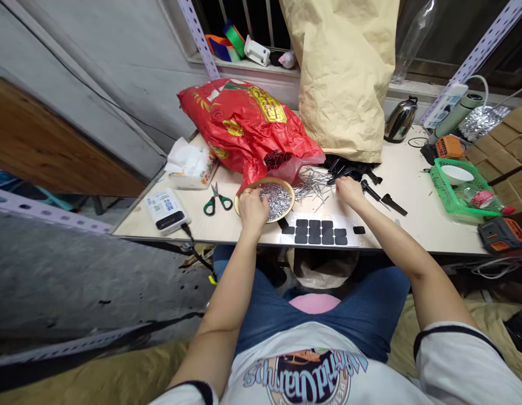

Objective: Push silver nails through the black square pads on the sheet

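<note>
My left hand (253, 209) dips over the left side of a round, gold-rimmed bowl (291, 209) full of small shiny metal pieces (277, 199). Its fingers are bent down among the pieces; what they pinch is too small to make out. To the right, my right hand (349, 191) is closed at the edge of a heap of black plastic parts (341, 167), its fingertips on one of them. Loose thin metal rods (314, 185) lie between the two hands. In front of me is a white sheet with rows of black rounded pads (314, 232).
A red plastic bag (252, 124) and a tall brown paper sack (347, 79) stand behind. Green-handled scissors (217, 199), a tissue box (193, 166) and a white device (166, 209) lie left. A green basket (444, 188), a kettle (401, 120) and an orange-black battery (503, 235) are right.
</note>
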The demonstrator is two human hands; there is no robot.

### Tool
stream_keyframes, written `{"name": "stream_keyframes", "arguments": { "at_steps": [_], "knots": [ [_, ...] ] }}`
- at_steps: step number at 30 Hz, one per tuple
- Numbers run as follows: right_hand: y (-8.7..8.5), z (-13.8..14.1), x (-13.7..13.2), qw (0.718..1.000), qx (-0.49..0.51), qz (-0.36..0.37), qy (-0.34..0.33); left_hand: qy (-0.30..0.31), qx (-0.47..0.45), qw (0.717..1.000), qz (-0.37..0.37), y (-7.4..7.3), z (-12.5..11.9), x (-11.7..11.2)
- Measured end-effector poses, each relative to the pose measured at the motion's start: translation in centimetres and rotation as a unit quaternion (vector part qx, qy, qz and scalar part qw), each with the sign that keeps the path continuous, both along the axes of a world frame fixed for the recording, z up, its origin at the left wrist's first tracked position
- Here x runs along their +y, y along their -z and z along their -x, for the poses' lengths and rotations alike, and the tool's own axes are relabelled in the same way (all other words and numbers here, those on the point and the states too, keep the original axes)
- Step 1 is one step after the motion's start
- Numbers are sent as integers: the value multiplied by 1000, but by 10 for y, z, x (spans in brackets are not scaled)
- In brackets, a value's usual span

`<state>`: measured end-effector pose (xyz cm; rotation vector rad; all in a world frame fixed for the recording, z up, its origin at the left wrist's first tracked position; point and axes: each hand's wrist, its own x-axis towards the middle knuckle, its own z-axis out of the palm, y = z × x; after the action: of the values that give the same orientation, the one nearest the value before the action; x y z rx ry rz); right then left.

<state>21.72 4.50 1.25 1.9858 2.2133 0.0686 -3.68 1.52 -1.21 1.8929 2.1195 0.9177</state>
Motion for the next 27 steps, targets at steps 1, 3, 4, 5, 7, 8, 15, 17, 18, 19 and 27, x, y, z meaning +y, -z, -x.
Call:
{"name": "stream_keyframes", "arguments": {
  "at_steps": [1, 3, 4, 5, 7, 8, 15, 17, 18, 19, 27],
  "knots": [
    [-2, -7, 0, 1000, 2, -4, 31, -1, 6, 1000, -15, 0, -2, 0],
    [-8, -25, 0, 996, 0, -8, 88, 5, 9, 1000, -30, 1, -7, 1],
    [-10, -36, -1, 994, -2, -9, 113, 13, 8, 999, -31, 1, -9, 2],
    [-12, -47, -3, 990, -6, -4, 138, 21, 7, 999, -32, 2, -12, 2],
    [-16, -70, -8, 984, -14, 13, 178, 38, 6, 999, -31, 3, -16, 3],
    [-16, -80, -12, 983, -18, 17, 183, 45, 6, 999, -31, 4, -18, 3],
    [11, -115, -35, 973, -64, -11, -223, 0, -9, 1000, -11, 5, -10, 5],
    [24, -117, -33, 944, -83, 5, -321, -23, -30, 999, -17, 2, -6, 2],
    [29, -118, -31, 931, -85, 7, -355, -20, -43, 999, -24, 1, -5, 0],
    [33, -119, -28, 921, -82, 2, -381, -5, -58, 998, -30, 0, -6, -3],
    [29, -98, -29, 930, -30, -102, -351, 15, -7, 1000, 10, 8, -15, -3]
  ]
}}
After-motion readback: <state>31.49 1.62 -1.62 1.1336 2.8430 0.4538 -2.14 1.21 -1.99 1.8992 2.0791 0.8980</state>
